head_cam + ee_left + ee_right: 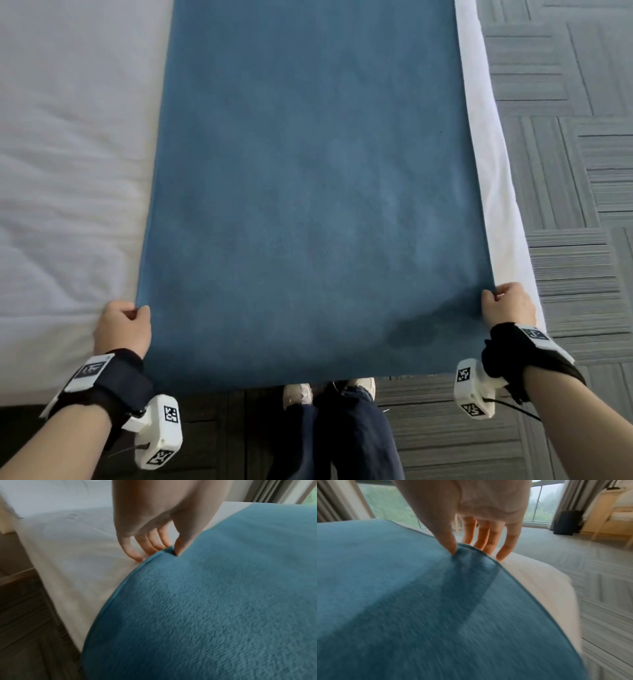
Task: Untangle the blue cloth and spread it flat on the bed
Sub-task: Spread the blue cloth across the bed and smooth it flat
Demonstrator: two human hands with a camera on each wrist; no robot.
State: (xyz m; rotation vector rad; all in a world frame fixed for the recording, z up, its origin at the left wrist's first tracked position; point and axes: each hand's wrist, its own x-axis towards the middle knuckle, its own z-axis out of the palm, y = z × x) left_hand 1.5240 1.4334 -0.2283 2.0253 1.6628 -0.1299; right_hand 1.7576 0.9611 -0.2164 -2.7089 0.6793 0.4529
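The blue cloth (315, 192) lies stretched as a long smooth strip along the right side of the white bed (68, 171), its near end hanging over the bed's foot. My left hand (125, 323) pinches the cloth's left edge (164, 551) between thumb and fingers, near the foot of the bed. My right hand (507, 301) pinches the right edge (464, 549) the same way, thumb on top, fingers under the hem. A small fold rises under the right thumb. The cloth's far end runs out of the head view.
A narrow band of white sheet (486, 154) shows right of the cloth, then grey patterned carpet (565, 171). My legs and shoes (329, 394) stand at the bed's foot. Windows, curtains and a dark bin (565, 522) lie beyond in the right wrist view.
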